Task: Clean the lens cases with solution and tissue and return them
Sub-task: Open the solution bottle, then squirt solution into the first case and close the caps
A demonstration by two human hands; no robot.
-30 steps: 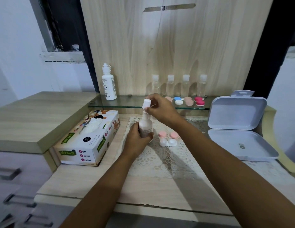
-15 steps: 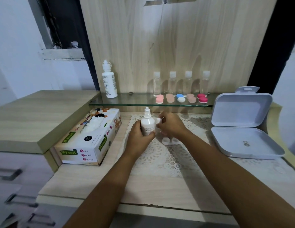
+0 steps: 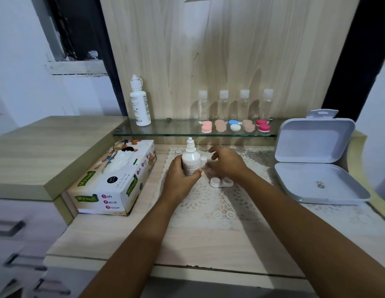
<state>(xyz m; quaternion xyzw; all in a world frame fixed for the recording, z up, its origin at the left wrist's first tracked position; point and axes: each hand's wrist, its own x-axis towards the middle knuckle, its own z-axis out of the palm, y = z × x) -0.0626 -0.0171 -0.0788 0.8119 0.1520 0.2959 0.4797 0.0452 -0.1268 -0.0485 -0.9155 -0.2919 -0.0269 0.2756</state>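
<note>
Head-cam view down at a wooden counter w/ a lace mat (image 3: 208, 209) at its centre. On the mat's far-left part, the left hand (image 3: 179, 177) gripped a small white bottle (image 3: 190, 161) upright, nozzle bare. A small white cap (image 3: 203, 161) stood on the mat just right of the bottle. The right hand (image 3: 227, 165) hovered over the mat's far middle, fingers loosely spread & holding nothing. A white lens case (image 3: 221, 183) lay on the mat just beneath that hand, cups open. Left of the mat: a tissue box (image 3: 114, 188). Right of the mat: a white box (image 3: 316, 168), lid up. Behind the mat, a glass shelf (image 3: 176, 131) carried a tall white bottle (image 3: 140, 104), four clear bottles (image 3: 234, 104) & a row of colored lens cases (image 3: 234, 125).
</note>
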